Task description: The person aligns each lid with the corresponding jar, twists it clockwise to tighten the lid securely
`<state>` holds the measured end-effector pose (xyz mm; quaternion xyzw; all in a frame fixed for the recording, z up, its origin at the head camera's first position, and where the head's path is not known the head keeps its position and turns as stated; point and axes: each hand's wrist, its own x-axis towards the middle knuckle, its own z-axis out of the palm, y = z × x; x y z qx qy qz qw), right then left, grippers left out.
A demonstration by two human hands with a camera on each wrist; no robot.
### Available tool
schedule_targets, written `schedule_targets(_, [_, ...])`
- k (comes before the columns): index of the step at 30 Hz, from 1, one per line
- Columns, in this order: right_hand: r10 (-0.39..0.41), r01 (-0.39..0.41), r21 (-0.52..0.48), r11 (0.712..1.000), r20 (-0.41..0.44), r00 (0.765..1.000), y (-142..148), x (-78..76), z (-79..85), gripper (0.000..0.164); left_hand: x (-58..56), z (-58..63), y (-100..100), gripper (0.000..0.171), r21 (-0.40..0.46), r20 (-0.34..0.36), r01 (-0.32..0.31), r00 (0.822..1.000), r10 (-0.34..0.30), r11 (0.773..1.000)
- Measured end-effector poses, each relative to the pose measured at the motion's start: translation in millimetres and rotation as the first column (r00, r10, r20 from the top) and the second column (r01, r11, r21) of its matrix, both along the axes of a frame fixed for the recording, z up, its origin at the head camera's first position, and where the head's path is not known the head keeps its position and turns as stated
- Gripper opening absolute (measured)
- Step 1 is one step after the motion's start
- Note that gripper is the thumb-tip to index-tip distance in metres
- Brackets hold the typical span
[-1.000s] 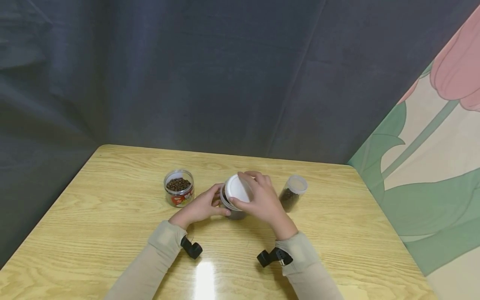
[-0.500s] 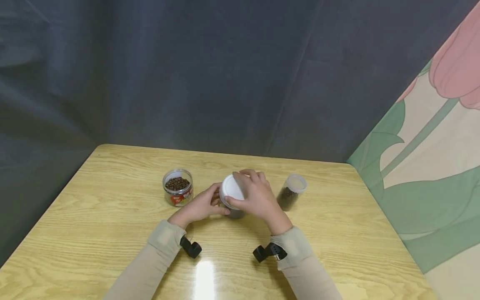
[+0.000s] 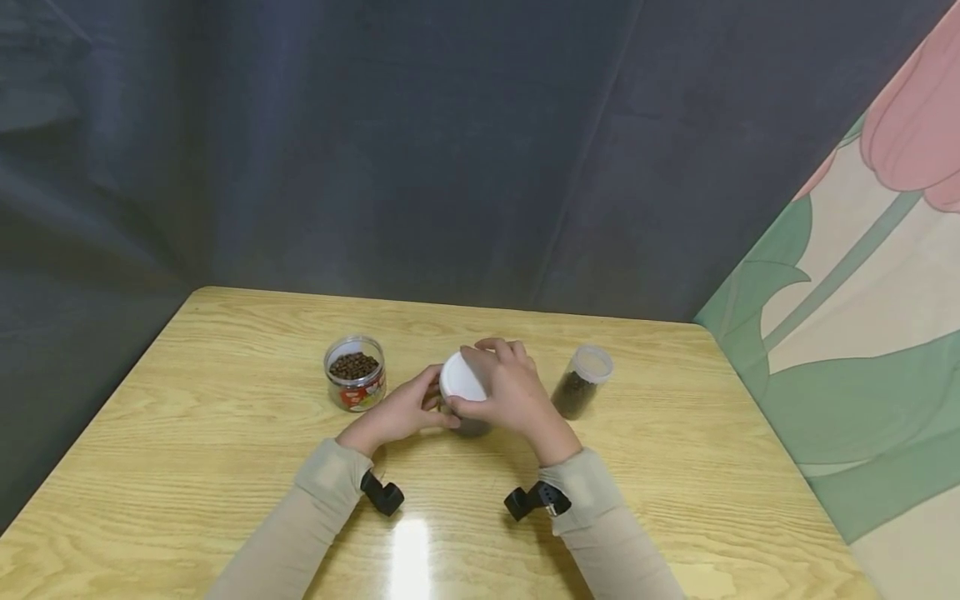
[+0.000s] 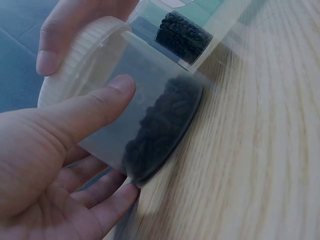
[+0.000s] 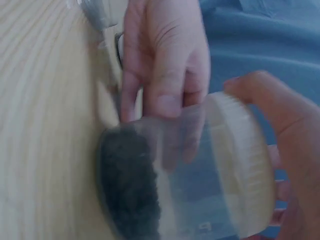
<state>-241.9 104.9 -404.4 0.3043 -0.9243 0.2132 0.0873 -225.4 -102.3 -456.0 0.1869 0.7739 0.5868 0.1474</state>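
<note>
In the middle of the table stands a clear plastic jar [image 4: 150, 110], partly filled with dark beans. My left hand [image 3: 405, 408] holds its side, thumb on the near wall and fingers curled behind. A white ribbed lid [image 3: 461, 377] sits on the jar's mouth. From above, my right hand [image 3: 513, 400] grips this lid by the rim, thumb on one side and fingers on the far side. In the right wrist view the lid [image 5: 242, 165] meets the top of the jar; whether it is fully seated I cannot tell.
To the left is an open jar [image 3: 356, 375] of brown beans with a red label. A taller clear container [image 3: 582, 382] with a translucent lid and dark beans stands to the right. Behind the wooden table [image 3: 247, 350] hangs a dark curtain [image 3: 420, 150].
The lid was tilted over the jar's mouth; my right hand has brought it down and left until it lies level on top. My left hand has stayed on the jar.
</note>
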Motion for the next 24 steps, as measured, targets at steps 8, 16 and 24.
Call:
schedule_targets(8, [0.01,-0.011,-0.062,0.998,-0.028,1.0,2,-1.1,-15.8,0.074,-0.1,-0.4,0,0.086,0.009,-0.026,0.008,1.0,-0.008,1.0])
schedule_targets(16, [0.014,-0.005,-0.206,0.979,0.043,0.999,9,3.1,-23.3,0.072,1.8,1.4,2,0.083,0.002,-0.034,0.023,0.999,-0.023,1.0])
schedule_targets(24, [0.181,0.03,-0.559,0.828,0.317,0.931,30,3.9,-35.1,0.07,2.2,0.3,2,0.084,-0.05,-0.051,-0.027,0.998,0.025,0.998])
